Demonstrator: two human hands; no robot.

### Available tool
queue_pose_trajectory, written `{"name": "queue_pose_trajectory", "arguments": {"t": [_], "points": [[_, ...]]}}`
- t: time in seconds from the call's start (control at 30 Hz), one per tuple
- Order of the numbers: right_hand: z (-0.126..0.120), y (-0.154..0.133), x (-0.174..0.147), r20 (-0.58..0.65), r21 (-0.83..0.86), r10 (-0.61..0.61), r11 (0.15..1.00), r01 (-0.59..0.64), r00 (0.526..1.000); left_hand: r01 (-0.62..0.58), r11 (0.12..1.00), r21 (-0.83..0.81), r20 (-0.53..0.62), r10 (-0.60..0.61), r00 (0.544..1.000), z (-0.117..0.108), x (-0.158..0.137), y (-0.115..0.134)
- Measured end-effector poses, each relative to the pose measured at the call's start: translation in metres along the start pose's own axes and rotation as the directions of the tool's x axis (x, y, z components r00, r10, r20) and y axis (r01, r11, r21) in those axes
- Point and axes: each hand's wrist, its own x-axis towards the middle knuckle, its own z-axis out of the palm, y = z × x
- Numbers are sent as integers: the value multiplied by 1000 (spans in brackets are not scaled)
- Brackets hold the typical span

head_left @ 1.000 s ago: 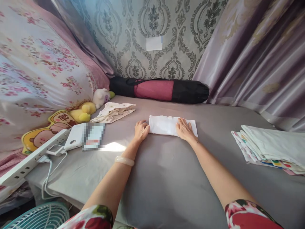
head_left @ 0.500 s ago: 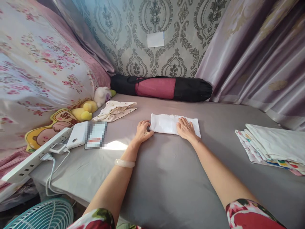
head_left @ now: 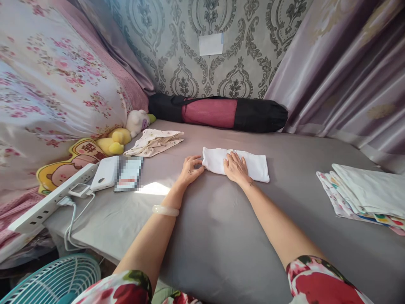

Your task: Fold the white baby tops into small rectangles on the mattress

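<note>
A white cloth (head_left: 257, 164), folded into a long narrow rectangle, lies on the grey bed sheet in front of me. My right hand (head_left: 236, 166) rests flat on its middle, palm down, with the fingers stretched out. At the cloth's left end is my left hand (head_left: 191, 169), its fingers slightly bent and the thumb apart from them. The fingertips and thumb touch the cloth's left edge or lie right beside it. A pale bangle (head_left: 165, 210) circles my left wrist.
A crumpled patterned cloth (head_left: 155, 142) lies at the back left, near plush toys (head_left: 113, 141). On the left are a phone (head_left: 129, 174), a white power bank (head_left: 105, 173) and a power strip (head_left: 53, 200). Folded cloths (head_left: 370, 192) are stacked at right; a long black-and-pink bag (head_left: 209, 112) lies behind.
My right hand has slid left over the white cloth, from its right part to its middle. The left hand stays by the left end, thumb closer to the fingers. The view has shifted slightly.
</note>
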Motion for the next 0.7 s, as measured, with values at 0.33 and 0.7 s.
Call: {"name": "queue_pose_trajectory", "arguments": {"t": [0.33, 0.7], "points": [[0, 1, 0, 26, -19, 4, 1000, -4, 1000, -67, 987, 144, -127, 86, 988, 3, 1, -2], [-9, -34, 9, 58, -63, -41, 997, 44, 997, -22, 979, 200, -220, 67, 973, 0, -3, 5]]}}
